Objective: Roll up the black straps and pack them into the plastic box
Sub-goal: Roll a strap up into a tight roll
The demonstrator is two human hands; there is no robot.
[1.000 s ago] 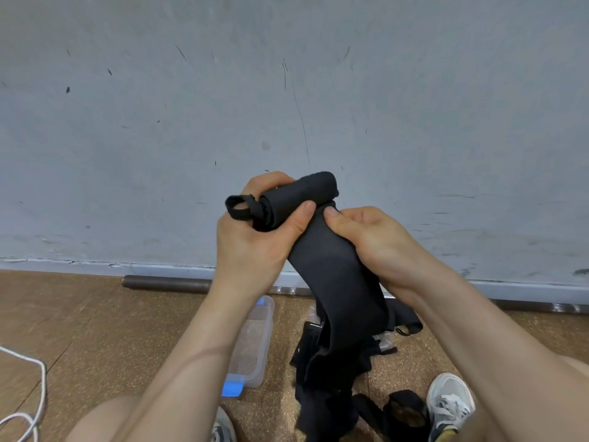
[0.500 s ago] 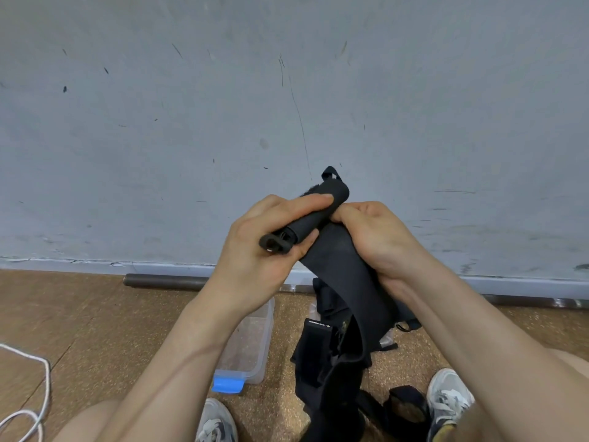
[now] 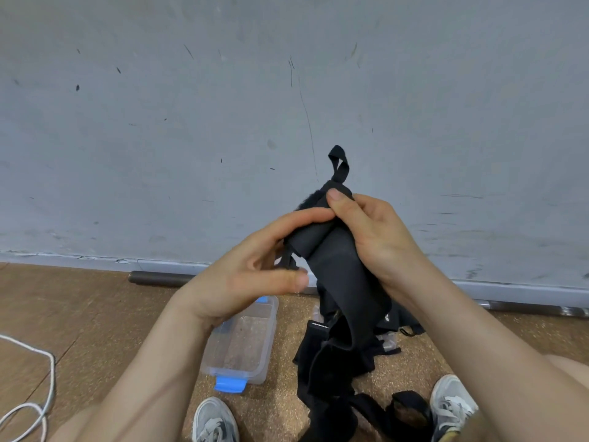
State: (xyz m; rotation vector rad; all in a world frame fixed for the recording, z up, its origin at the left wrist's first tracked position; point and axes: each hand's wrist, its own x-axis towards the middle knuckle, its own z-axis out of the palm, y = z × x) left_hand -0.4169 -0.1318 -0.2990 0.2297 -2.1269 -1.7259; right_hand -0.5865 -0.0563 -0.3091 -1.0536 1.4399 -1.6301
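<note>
— While you're standing closer than me, tell me: what has the right hand (image 3: 376, 237) got?

— The black strap (image 3: 344, 282). Its top end is rolled into a tight cylinder, held up in front of the wall (image 3: 191, 122). The right thumb (image 3: 335, 196) presses down on the upper end of the roll, and the rest of that hand is wrapped around behind the strap, gripping it.

— And the left hand (image 3: 251, 279)?

— Its index finger (image 3: 296, 220) lies almost straight along the top of the roll, tip touching the right thumb. The other fingers curl in at the roll's lower end. The left thumb stands clear underneath, blurred, touching nothing I can make out.

— Is the whole strap rolled?

— No. A small loop (image 3: 339, 164) sticks up above the roll, and the unrolled length hangs down to a pile of straps (image 3: 338, 368) on the floor (image 3: 79, 314).

— Where's the plastic box (image 3: 242, 342)?

— On the floor below the left wrist, just beside the pile, open side up, with a blue clip (image 3: 230, 384) on its near end. I can't see any strap inside it.

— Anything else down there?

— A grey shoe (image 3: 215, 421) near the box, another (image 3: 452, 403) right of the pile, and a white cable (image 3: 38, 393) far left.
</note>
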